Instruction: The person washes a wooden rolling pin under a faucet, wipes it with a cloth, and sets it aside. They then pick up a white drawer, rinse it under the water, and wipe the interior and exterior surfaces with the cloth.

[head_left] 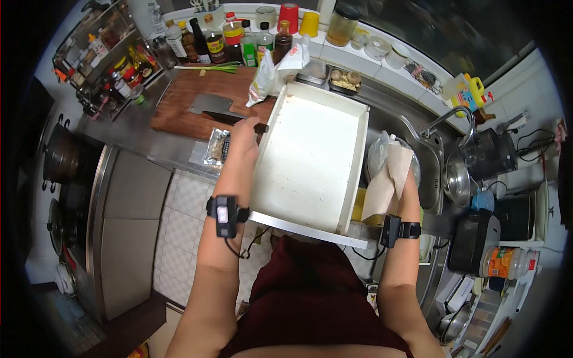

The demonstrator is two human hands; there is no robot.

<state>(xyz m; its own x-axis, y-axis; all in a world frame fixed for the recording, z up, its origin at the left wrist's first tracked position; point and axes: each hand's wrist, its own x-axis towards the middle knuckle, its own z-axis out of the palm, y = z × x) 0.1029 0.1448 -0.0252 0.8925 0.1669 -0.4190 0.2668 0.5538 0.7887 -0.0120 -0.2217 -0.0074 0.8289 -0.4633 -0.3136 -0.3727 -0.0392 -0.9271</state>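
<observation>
My left hand [243, 134] is closed over a dark knife [219, 117], at the right edge of a wooden cutting board [173, 107]. Dark parts show on both sides of my fingers, which partly hide it. A cleaver blade [210, 104] lies flat on the board beside it. My right hand [410, 188] grips a crumpled sheet of brown paper [388, 179], which covers most of its fingers. Between my arms, a white drawer [307, 158] rests across the counter and sink edge, with small dark specks on its bottom.
Green onions [218, 68] and a white plastic bag [262, 80] lie at the back of the board. Sauce bottles [231, 39] line the windowsill. A bagged bowl [379, 152] sits in the sink [439, 179] under the faucet [459, 113]. A small packet [216, 146] lies at the counter's edge.
</observation>
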